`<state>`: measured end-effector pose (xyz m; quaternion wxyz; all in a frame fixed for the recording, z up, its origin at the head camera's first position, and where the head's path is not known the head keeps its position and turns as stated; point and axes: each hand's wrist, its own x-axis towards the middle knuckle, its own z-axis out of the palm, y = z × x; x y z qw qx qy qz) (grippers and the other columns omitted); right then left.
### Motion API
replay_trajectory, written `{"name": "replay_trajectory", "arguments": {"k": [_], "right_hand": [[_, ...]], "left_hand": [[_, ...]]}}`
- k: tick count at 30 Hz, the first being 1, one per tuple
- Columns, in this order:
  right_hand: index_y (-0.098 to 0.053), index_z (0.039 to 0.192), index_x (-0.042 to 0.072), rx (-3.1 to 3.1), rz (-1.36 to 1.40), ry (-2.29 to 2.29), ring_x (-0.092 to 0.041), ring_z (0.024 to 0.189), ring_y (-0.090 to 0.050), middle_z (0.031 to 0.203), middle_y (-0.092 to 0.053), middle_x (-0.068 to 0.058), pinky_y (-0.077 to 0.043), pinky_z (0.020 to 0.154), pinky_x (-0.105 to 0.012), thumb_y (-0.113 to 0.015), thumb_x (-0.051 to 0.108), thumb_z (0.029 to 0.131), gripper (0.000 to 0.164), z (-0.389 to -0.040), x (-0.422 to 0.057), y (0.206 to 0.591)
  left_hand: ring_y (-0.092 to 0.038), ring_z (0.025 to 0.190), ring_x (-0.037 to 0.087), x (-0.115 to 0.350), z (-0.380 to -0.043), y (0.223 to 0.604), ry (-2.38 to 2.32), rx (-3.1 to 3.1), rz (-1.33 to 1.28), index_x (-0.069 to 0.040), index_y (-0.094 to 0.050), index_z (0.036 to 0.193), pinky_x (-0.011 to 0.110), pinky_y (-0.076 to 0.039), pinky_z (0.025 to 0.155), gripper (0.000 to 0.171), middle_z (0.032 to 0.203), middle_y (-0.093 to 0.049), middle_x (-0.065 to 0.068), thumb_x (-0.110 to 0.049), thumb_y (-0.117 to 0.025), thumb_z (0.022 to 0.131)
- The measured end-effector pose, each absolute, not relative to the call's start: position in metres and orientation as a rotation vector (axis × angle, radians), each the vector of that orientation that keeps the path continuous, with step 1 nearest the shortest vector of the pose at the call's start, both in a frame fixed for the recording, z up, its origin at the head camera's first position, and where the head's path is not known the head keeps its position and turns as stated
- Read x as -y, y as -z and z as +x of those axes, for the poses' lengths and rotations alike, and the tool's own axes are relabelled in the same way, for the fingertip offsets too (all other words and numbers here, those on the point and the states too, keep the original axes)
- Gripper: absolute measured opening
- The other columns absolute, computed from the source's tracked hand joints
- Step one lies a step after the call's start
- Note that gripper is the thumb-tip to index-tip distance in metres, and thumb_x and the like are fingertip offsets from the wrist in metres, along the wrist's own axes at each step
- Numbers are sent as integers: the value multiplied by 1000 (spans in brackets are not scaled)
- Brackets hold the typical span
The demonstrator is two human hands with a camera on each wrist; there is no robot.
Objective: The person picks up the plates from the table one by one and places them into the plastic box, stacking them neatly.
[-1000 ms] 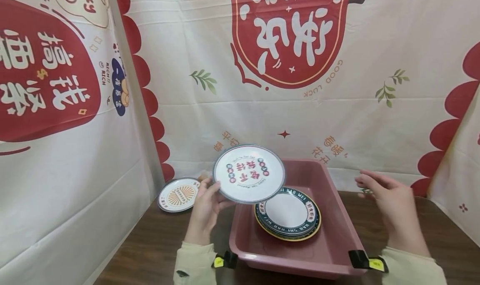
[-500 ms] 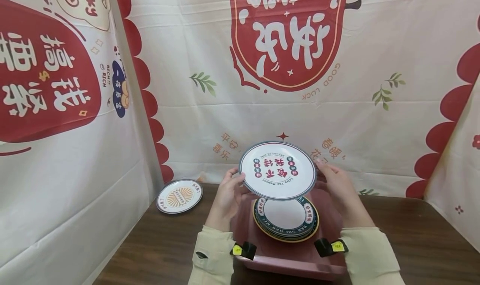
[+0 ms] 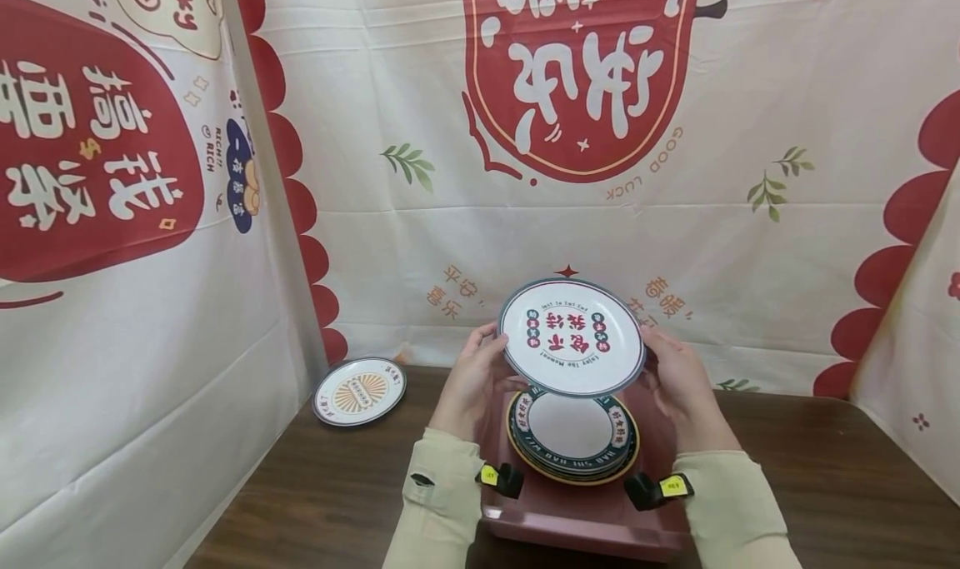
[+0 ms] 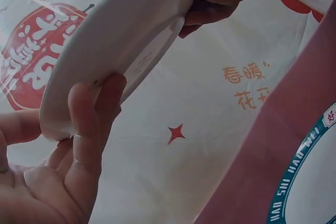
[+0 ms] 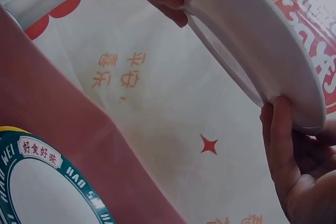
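Note:
A white plate [image 3: 573,361] with a dark rim and red characters is held tilted above a pink bin. My left hand [image 3: 472,381] pinches its left edge, thumb on top and fingers against the underside, as the left wrist view shows. On the opposite edge my right hand [image 3: 677,386] grips it the same way; in the right wrist view the fingers [image 5: 282,135] press the pale underside. Below, inside the pink bin [image 3: 585,529], sits a stack of plates [image 3: 573,427], its top one white with a green lettered rim. The held plate hides the back of the stack.
Left of the bin, a white plate [image 3: 360,391] with an orange sunburst lies on the brown wooden table [image 3: 300,502]. A printed white cloth [image 3: 375,244] hangs behind the table and along its left and right sides.
The right hand has come in from the right and taken hold of the plate's right edge. The left hand has carried the plate rightward, over the bin.

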<state>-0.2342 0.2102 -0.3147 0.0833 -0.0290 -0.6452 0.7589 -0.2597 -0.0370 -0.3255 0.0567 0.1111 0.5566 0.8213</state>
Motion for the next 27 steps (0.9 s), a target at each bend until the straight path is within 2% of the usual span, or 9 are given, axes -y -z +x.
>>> {"name": "replay_trajectory", "arguments": {"k": [4, 13, 20, 27], "right_hand": [[-32, 140, -2, 1873, -133, -2301, -5, 80, -55, 94, -58, 7, -50, 68, -18, -40, 33, 99, 55, -239, -211, 320], [-35, 141, 4, 1917, -254, -2251, -8, 88, -54, 109, -53, 1, -49, 72, -20, -40, 41, 97, 58, -257, -209, 339], [-33, 143, 11, 1945, -403, -2251, -8, 99, -53, 137, -42, -9, -48, 78, -18, -42, 43, 96, 58, -264, -212, 353], [-38, 141, 7, 1983, -486, -2165, -9, 90, -56, 127, -46, -13, -49, 72, -18, -47, 37, 96, 55, -266, -217, 360]], "left_hand": [[-65, 73, 18, 30, -269, 331, -2519, -1699, 241, -12, -45, 129, 32, -53, 64, 34, 98, -65, 9, -21, -49, 97], [-62, 84, 18, 14, -282, 347, -2676, -1685, 31, -11, -57, 124, 32, -51, 74, 31, 106, -64, 9, -18, -54, 94], [-60, 85, 18, 5, -290, 363, -2594, -1824, -82, -12, -58, 122, 30, -50, 73, 28, 105, -61, 6, -18, -53, 95], [-58, 88, 18, 2, -294, 369, -2454, -2025, -81, -10, -56, 123, 31, -48, 75, 28, 106, -60, 6, -18, -51, 96]]}}
